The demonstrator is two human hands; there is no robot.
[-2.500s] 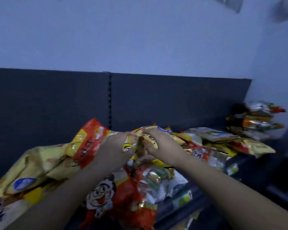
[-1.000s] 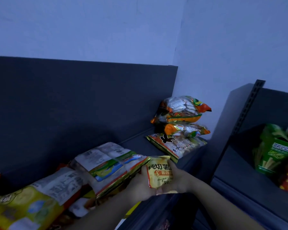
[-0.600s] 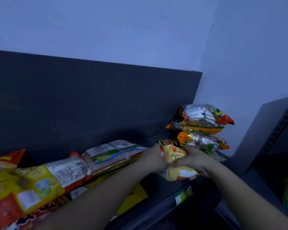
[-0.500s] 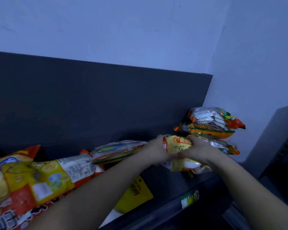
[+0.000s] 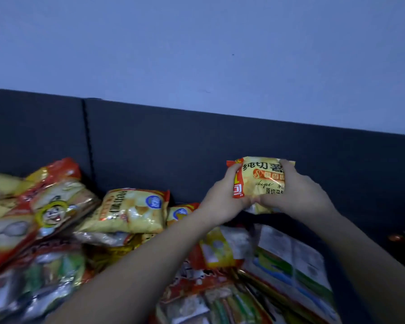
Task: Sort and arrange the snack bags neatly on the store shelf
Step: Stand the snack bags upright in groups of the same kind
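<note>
Both my hands hold a small yellow chip bag (image 5: 258,181) with a red edge and black lettering, raised upright in front of the dark shelf back panel (image 5: 197,146). My left hand (image 5: 222,199) grips its left side, and my right hand (image 5: 297,190) grips its right side and top corner. Below and to the left lies a jumbled pile of snack bags: a larger yellow chip bag (image 5: 131,211), an orange bag with a cartoon face (image 5: 49,206), and flat bags showing white and green backs (image 5: 292,260).
The pile covers the shelf from the left edge to under my arms. A vertical seam (image 5: 87,146) splits the back panel. Dark bare shelf (image 5: 372,225) shows at the right behind the bags. A pale wall (image 5: 197,54) rises above the panel.
The view has swung left, away from the stacked bags in the right corner and back over the pile. The small yellow bag has come up from low by the stack to upright between my hands.
</note>
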